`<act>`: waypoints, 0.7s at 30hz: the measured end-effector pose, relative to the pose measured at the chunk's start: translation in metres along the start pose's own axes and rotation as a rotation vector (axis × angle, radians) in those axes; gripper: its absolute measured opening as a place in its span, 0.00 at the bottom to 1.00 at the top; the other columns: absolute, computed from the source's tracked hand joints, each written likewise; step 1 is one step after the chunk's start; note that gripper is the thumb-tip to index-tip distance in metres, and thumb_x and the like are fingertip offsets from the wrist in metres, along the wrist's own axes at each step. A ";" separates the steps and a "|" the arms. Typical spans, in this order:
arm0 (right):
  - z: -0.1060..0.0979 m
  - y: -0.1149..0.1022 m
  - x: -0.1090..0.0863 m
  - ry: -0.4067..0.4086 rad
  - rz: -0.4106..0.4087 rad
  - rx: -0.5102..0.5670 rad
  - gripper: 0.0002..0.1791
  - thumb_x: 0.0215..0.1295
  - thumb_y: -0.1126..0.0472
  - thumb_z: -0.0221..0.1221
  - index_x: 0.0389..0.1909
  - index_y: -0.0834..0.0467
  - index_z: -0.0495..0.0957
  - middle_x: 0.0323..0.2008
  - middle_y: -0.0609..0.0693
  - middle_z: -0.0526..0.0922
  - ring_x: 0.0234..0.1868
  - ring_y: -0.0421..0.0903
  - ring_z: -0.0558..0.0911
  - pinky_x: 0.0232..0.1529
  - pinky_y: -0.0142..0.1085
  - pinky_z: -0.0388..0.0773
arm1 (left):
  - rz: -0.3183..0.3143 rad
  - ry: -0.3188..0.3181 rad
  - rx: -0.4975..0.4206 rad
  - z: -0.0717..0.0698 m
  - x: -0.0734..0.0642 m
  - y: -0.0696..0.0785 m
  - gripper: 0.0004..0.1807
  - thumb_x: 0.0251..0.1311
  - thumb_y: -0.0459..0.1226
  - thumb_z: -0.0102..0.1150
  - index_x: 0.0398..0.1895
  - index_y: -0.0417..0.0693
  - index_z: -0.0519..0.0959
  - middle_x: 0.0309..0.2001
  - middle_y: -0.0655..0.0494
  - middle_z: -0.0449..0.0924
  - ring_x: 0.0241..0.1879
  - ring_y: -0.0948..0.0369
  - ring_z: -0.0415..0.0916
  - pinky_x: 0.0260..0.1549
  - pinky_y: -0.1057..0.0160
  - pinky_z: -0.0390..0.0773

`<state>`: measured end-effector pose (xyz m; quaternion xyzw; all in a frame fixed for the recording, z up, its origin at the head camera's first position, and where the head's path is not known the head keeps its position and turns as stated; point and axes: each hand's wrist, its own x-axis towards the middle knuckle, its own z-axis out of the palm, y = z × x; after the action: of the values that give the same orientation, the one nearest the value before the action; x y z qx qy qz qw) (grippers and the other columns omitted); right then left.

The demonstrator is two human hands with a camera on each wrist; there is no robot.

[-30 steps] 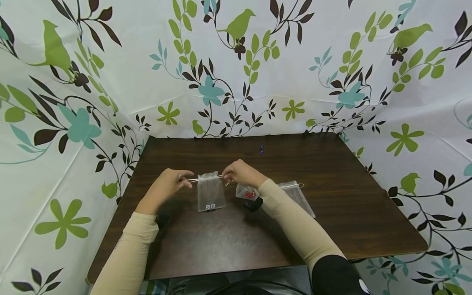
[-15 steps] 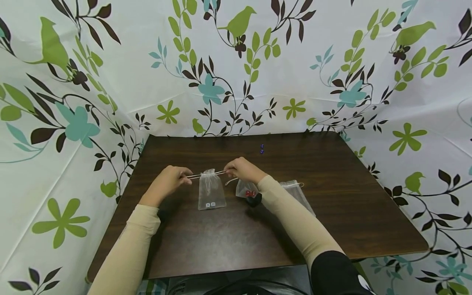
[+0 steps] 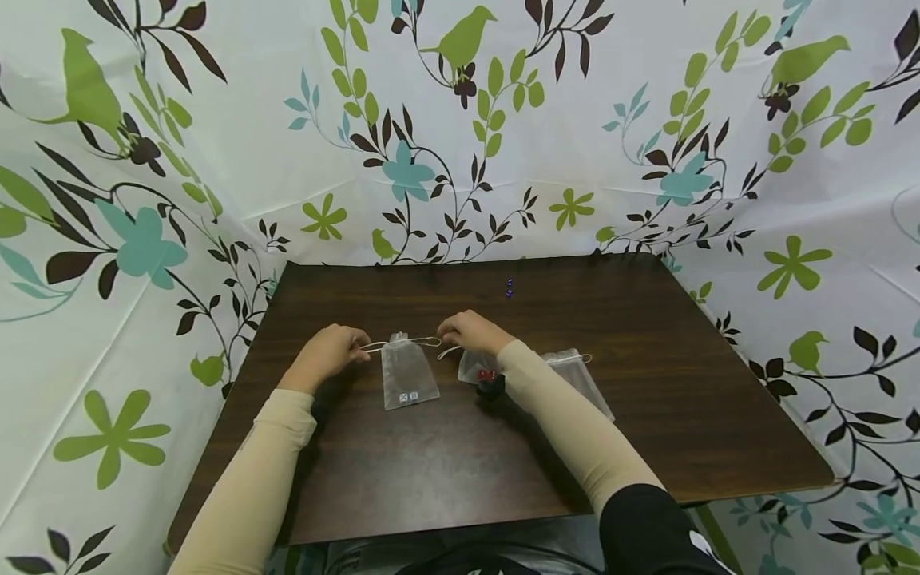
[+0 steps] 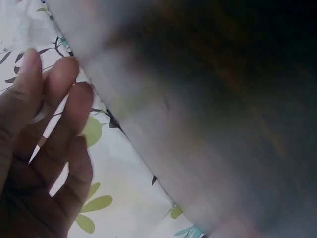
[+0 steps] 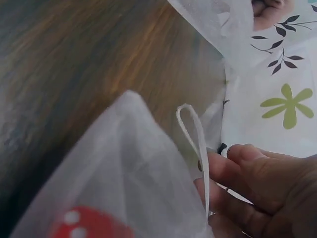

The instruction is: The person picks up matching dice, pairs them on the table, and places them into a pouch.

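A sheer white drawstring bag [image 3: 408,375] lies on the table, two white dice [image 3: 408,397] showing at its bottom. My left hand [image 3: 329,351] pinches the left loop of its drawstring [image 3: 375,346]; in the left wrist view, a bit of white shows between the bent fingers [image 4: 62,79]. Just off the right loop [image 3: 431,342], which lies slack, my right hand [image 3: 474,329] is loosely curled with nothing held. Beneath the right wrist is a second sheer bag [image 5: 133,163] with red dice [image 3: 486,374], partly hidden; its cord loop [image 5: 190,124] stands up beside the right fingers.
A third sheer bag [image 3: 584,383] lies right of the right forearm, partly covered by the sleeve. Two small blue dice [image 3: 509,288] sit near the back of the dark wooden table [image 3: 683,415]. Patterned cloth [image 3: 561,104] hangs behind and at the sides.
The bag's neck has drawn from wide to gathered. Its cord, earlier taut between both hands, now hangs slack on the right, where my right hand has let go.
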<state>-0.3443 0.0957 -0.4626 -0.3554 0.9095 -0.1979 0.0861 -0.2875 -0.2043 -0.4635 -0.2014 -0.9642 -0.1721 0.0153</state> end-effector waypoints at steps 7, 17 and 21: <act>-0.012 0.012 -0.027 0.165 0.042 0.032 0.16 0.72 0.60 0.54 0.55 0.61 0.78 0.50 0.52 0.83 0.50 0.46 0.82 0.52 0.39 0.76 | -0.005 -0.033 0.084 0.006 0.004 -0.003 0.09 0.54 0.43 0.69 0.34 0.49 0.87 0.29 0.58 0.85 0.31 0.57 0.81 0.37 0.50 0.79; -0.045 0.043 -0.121 0.286 0.399 -0.004 0.12 0.72 0.59 0.54 0.50 0.61 0.78 0.45 0.56 0.82 0.44 0.51 0.80 0.46 0.47 0.76 | -0.093 -0.094 0.141 -0.004 -0.001 0.008 0.15 0.59 0.48 0.64 0.39 0.46 0.84 0.32 0.53 0.84 0.33 0.52 0.81 0.34 0.46 0.78; -0.042 0.058 -0.166 0.251 0.553 -0.009 0.13 0.72 0.59 0.53 0.50 0.63 0.76 0.45 0.59 0.81 0.44 0.54 0.80 0.44 0.49 0.76 | -0.115 0.050 0.225 -0.011 -0.001 0.042 0.14 0.59 0.47 0.65 0.31 0.45 0.83 0.27 0.49 0.80 0.29 0.48 0.79 0.25 0.45 0.77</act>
<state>-0.2707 0.2596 -0.4465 -0.0673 0.9762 -0.2052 0.0220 -0.2705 -0.1722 -0.4391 -0.1384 -0.9867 -0.0682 0.0517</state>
